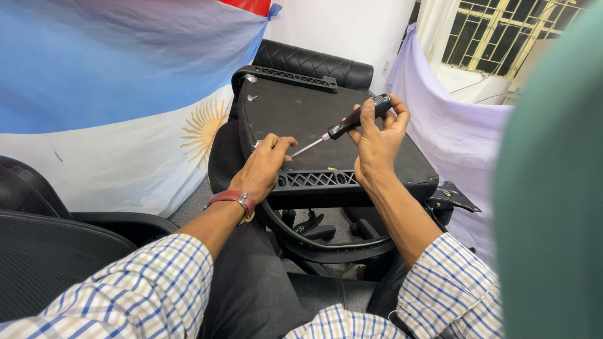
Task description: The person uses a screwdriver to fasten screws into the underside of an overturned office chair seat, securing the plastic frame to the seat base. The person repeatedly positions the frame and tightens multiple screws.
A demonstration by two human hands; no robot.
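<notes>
My right hand (pixel 379 139) grips the black handle of a screwdriver (pixel 352 121), whose metal shaft slants down to the left. Its tip meets my left hand (pixel 264 164), which pinches something small at the tip; what it holds is too small to make out. Both hands hover over the black underside of an upturned office chair seat (pixel 301 113), which rests on my lap. A red strap sits on my left wrist (pixel 233 198). My sleeves are blue and white checked.
A black quilted chair back (pixel 314 63) stands behind the seat. A blue and white flag with a yellow sun (pixel 202 129) hangs at left. A mesh chair (pixel 50 251) is at lower left, lilac cloth (pixel 452 132) at right, a blurred green shape (pixel 553 188) at the right edge.
</notes>
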